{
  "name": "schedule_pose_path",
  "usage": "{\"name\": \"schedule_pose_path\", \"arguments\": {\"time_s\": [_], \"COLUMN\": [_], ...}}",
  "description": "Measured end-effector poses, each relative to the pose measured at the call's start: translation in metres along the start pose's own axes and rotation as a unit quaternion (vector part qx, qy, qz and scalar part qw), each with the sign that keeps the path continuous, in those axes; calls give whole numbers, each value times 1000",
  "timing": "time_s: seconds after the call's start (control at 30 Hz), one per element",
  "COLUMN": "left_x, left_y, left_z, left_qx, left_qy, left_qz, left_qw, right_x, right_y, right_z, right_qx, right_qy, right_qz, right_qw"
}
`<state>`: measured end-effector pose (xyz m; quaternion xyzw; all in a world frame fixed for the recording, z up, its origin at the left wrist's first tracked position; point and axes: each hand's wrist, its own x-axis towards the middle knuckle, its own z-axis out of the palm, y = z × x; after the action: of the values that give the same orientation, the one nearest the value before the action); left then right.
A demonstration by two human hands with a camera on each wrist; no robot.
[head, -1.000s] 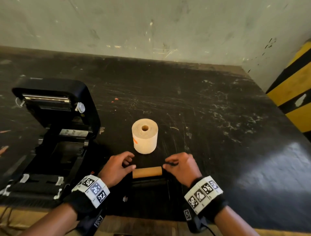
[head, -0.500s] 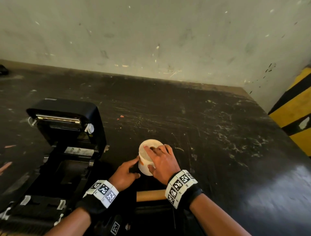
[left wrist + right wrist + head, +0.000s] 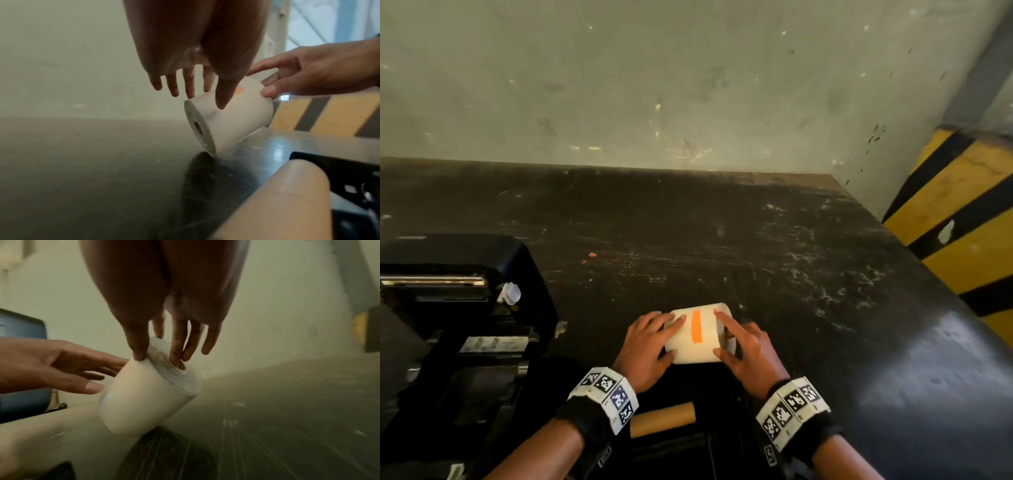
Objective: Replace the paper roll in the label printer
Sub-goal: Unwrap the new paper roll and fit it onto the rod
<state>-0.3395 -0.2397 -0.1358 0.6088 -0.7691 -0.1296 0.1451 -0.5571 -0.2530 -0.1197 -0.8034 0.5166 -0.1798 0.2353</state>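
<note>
Roll now tipped between hands.

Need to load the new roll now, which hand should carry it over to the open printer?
Probably the left hand: it already touches the paper roll on its printer side. The right hand would reach across.

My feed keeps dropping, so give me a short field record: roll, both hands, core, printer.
roll: white roll with orange strip, tipped, one edge on the table
right hand: right hand holds the roll's end, one finger in its hole
left hand: left hand, straight fingers on the roll's other side
core: brown core lies near the wrists
printer: printer at left, lid open
</note>
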Motion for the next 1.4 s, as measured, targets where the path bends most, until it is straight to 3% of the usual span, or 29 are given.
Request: {"name": "schedule_pose_path", "arguments": {"time_s": [0.13, 0.23, 0.5, 0.77, 1.0, 1.13, 1.4], "left_x": [4, 1, -21, -17, -19, -23, -29], "left_y": [8, 3, -24, -7, -6, -4, -7], "left_z": [-6, -8, -15, -19, -22, -19, -10], "left_qx": [39, 37, 7, 13, 64, 92, 96], "left_qy": [0, 5, -46, -27, -17, -21, -14], "left_qz": [20, 20, -52, 3, 22, 36, 48], "left_qw": [999, 999, 998, 1000, 998, 995, 994], "right_x": [-4, -2, 14, -1, 5, 10, 27], "right_y": [8, 2, -23, -4, -6, -17, -33], "right_z": [9, 10, 15, 30, 24, 17, 26], "right_qx": [85, 97, 94, 225, 102, 1, -22], "right_qy": [14, 19, -2, 5, -59, -19, -20], "right_qz": [40, 30, 1, 49, 55, 21, -21], "right_qw": [995, 995, 996, 973, 992, 1000, 999]}}
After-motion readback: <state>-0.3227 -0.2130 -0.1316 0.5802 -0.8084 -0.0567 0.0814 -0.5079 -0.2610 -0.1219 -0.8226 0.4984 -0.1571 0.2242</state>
